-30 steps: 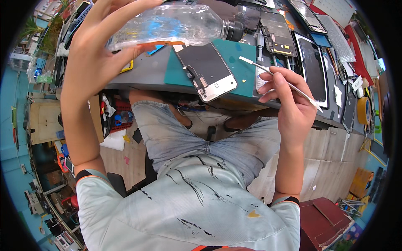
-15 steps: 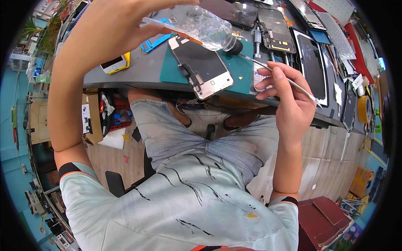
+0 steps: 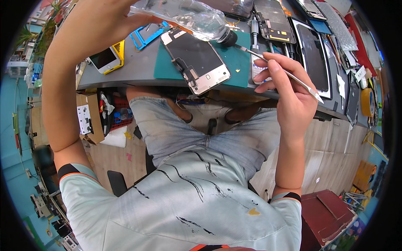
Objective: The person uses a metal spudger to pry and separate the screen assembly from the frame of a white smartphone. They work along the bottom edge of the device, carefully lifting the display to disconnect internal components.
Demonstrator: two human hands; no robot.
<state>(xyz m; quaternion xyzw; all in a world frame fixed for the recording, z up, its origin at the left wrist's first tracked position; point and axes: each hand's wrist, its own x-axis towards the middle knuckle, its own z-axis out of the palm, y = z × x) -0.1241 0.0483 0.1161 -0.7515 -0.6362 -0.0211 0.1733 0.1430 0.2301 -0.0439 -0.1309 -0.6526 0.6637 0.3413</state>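
Note:
My left hand (image 3: 115, 10) is closed around a clear plastic bottle (image 3: 190, 21), partly cut off by the top edge. The bottle is tilted, with its black cap (image 3: 228, 38) lower and to the right. A thin metal scraper (image 3: 289, 73) lies between the fingers of my right hand (image 3: 291, 94). Its tip is right by the black cap; I cannot tell whether they touch. Below the bottle, a detached phone screen (image 3: 201, 54) lies back side up on a green mat (image 3: 165, 69), with its flex cable showing and its lower end past the mat's edge.
Left on the grey desk (image 3: 138, 75) are a phone in a yellow frame (image 3: 106, 59) and a blue plastic frame (image 3: 146, 37). To the right lie a screwdriver (image 3: 254, 31), another phone screen (image 3: 274, 25), a white-edged tablet panel (image 3: 312, 54) and a yellow tape roll (image 3: 368, 102).
The view has shifted slightly, so the desk items sit a little further left. Bottle and scraper appear a little higher in the picture, still close together. Both hands keep their hold.

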